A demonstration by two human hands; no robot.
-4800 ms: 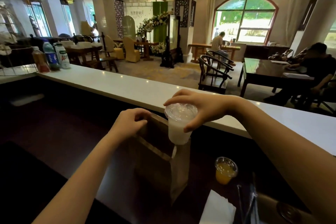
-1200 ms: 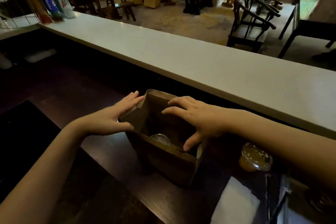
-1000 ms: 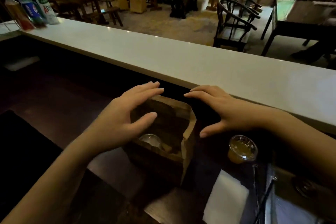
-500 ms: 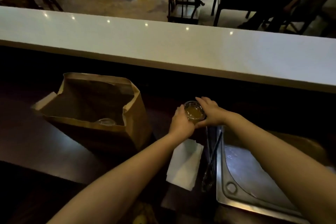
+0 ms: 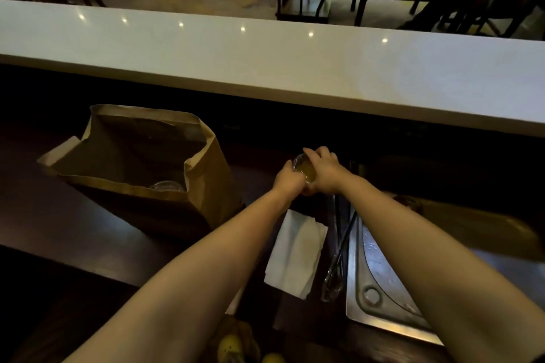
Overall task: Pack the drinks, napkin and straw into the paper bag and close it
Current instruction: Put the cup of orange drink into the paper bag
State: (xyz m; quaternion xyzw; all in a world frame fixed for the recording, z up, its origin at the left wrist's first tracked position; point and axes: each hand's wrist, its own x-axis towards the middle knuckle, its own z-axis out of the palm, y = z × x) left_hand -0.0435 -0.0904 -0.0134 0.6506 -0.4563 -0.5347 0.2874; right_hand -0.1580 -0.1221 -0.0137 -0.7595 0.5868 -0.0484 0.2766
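Observation:
The brown paper bag (image 5: pixel 206 186) stands open on the dark counter at the left. Inside it, the clear lid of the white drink (image 5: pixel 166 186) shows near the bottom. To the bag's right, my left hand (image 5: pixel 287 180) and my right hand (image 5: pixel 326 174) both clasp the small cup of orange drink (image 5: pixel 303 169), tilted, with its lid toward the bag. Nearer me, a white napkin (image 5: pixel 295 250) lies flat. A wrapped straw (image 5: pixel 339 244) lies beside it along the sink's edge.
A steel sink (image 5: pixel 380 280) sits at the right, close to the napkin. A raised white bar top (image 5: pixel 265 59) runs across behind the counter. Yellow fruit (image 5: pixel 233 345) shows at the bottom edge. Chairs and tables fill the room beyond.
Both hands left the bag's rim and moved right to the orange drink. They now grip it and have tipped it a little. My view swung to the right and down.

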